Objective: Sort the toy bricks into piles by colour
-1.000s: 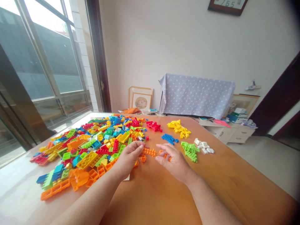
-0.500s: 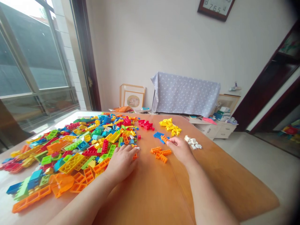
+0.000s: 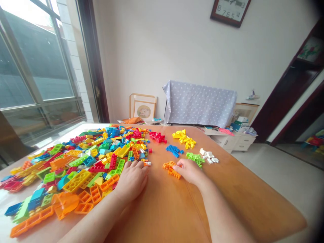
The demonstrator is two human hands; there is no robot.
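My right hand [image 3: 188, 169] has its thumb and fingers closed on an orange building brick, low over the small pile of orange bricks [image 3: 174, 173]. Most of the brick is hidden by the fingers. My left hand [image 3: 133, 177] rests palm down at the right edge of the large mixed heap of bricks [image 3: 78, 177], fingers bent and slightly apart. Its fingertips are partly hidden. Beside them lie a small white piece [image 3: 149, 163] and an orange one. Behind my right hand sit light green bricks [image 3: 194, 158].
Sorted groups lie on the wooden table [image 3: 162, 212]: blue bricks [image 3: 173, 150], yellow bricks [image 3: 184, 138], red bricks [image 3: 157, 136] and white bricks [image 3: 209, 155]. A cloth-draped object [image 3: 199, 103] and a white cabinet [image 3: 238, 141] stand beyond the table.
My right hand has come nearer and slightly left, bringing the orange brick down to the orange pile and uncovering the green bricks. My left hand has drawn back slightly.
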